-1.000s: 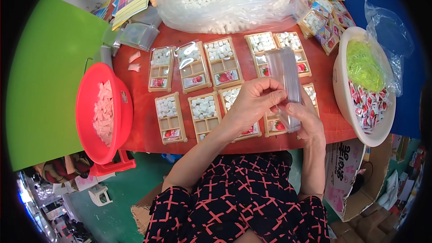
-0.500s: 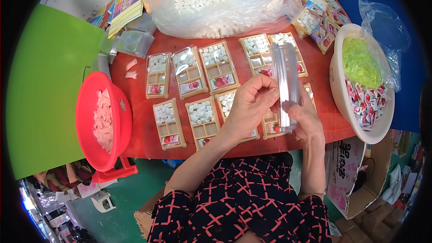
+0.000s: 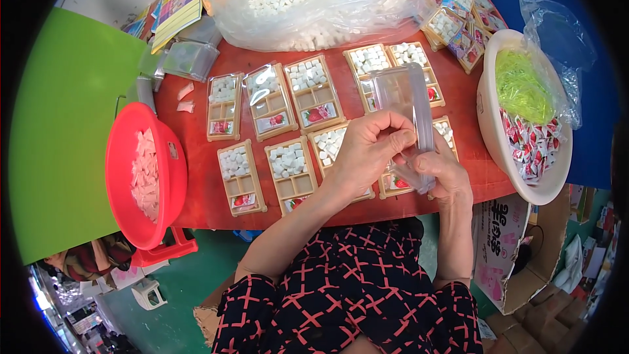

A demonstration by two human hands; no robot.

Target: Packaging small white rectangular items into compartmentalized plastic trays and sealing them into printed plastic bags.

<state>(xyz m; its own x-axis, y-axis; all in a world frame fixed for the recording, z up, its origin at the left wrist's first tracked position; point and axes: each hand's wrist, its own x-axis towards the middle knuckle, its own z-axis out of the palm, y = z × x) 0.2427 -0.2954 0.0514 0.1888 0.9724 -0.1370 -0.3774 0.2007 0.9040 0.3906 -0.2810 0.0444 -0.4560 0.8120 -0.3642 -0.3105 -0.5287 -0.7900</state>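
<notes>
Above the front of the table, my right hand (image 3: 447,174) is wrapped around a few nested clear plastic covers (image 3: 424,108), which stand nearly upright. My left hand (image 3: 372,151) is closed, thumb and fingers pinched at the lower left edge of these covers. Under and beyond both hands sit several tan compartment trays (image 3: 273,101) in two rows, with small white pieces in the large section and a strawberry-print packet at the near end. Some of the trays have clear covers on them. My hands partly hide the trays at the middle right.
A red basin (image 3: 177,183) of pink packets stands left; a cream basin (image 3: 488,101) with green shreds and strawberry-print packets, right. A large plastic bag (image 3: 229,29) of white pieces lies at the back. Spare clear covers (image 3: 190,59) are back left, filled packs (image 3: 452,26) back right.
The clear covers have turned, so a broad face now shows to the left of their stacked edges. My hands stay close together, and the whole view has shifted slightly.
</notes>
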